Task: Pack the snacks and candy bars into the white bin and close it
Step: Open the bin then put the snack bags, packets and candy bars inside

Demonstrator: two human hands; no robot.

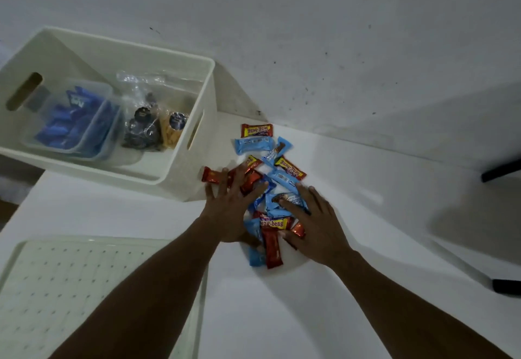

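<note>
Red wrappers half hidden under hands

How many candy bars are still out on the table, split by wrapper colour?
Red or orange wrappers: 8
Light blue wrappers: 7
Total: 15. This is approximate, since the bars overlap and the left hand and right hand cover part of the pile.

Two bare forearms; left hand, right hand; no sleeves, no rings
</note>
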